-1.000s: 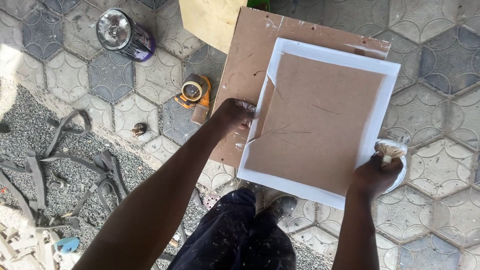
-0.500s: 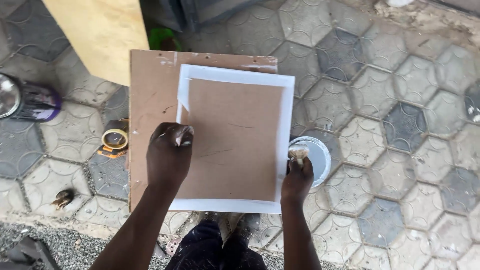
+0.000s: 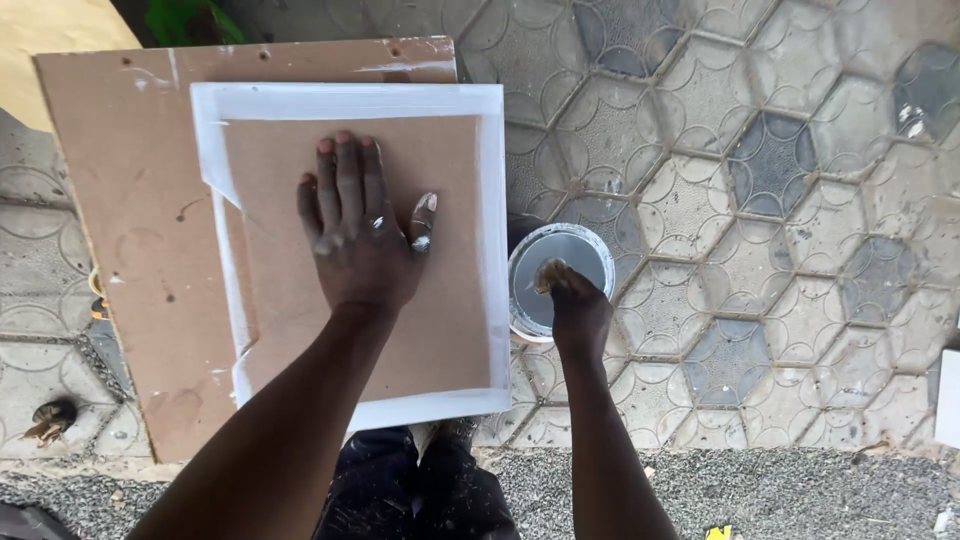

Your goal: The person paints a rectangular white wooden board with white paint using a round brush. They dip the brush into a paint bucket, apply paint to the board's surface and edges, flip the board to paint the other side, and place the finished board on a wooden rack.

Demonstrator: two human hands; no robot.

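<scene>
A brown panel with a wet white painted border (image 3: pixel 490 250) lies on a larger brown board (image 3: pixel 130 220) on the paved ground. My left hand (image 3: pixel 360 235) presses flat on the middle of the panel, fingers spread, with white paint on them. Just right of the panel stands a small round can of white paint (image 3: pixel 585 255). My right hand (image 3: pixel 578 310) is over the can's near rim, closed on a small brush whose tan end (image 3: pixel 548 272) dips into the can.
Hexagonal paving stones (image 3: pixel 760 170) spread to the right and a gravel strip (image 3: pixel 800 495) runs along the bottom. A pale yellow board (image 3: pixel 50 40) lies at top left, a small dark object (image 3: pixel 45 420) at bottom left, and a white object (image 3: pixel 948 400) at the right edge. My dark trouser legs (image 3: pixel 420 490) are below the panel.
My left hand slid from the panel's left edge to its middle and flattened. My right hand moved from the panel's right edge over the paint can. The view came closer.
</scene>
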